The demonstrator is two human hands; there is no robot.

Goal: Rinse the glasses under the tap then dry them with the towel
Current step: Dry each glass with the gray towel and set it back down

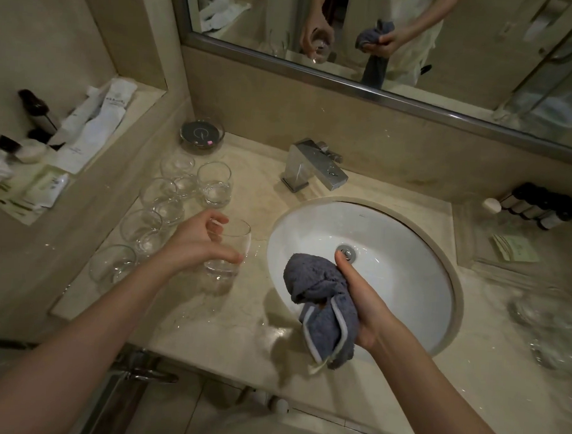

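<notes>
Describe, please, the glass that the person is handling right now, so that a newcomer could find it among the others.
Start at the white sink and move to the counter on its left, where clear glasses stand in a group. The glass nearest the basin is the one. It alone has the left hand curled around it; the right hand grips a grey towel.

Left hand (196, 242) grip curled, pinching; right hand (361, 299) grip clenched, thumb up.

The left hand's fingers (212, 228) cover part of the glass (225, 263) they curl round. The right palm hides the towel's (320, 303) gripped middle. Glassware (548, 323) far right of the fingers is blurred.
</notes>
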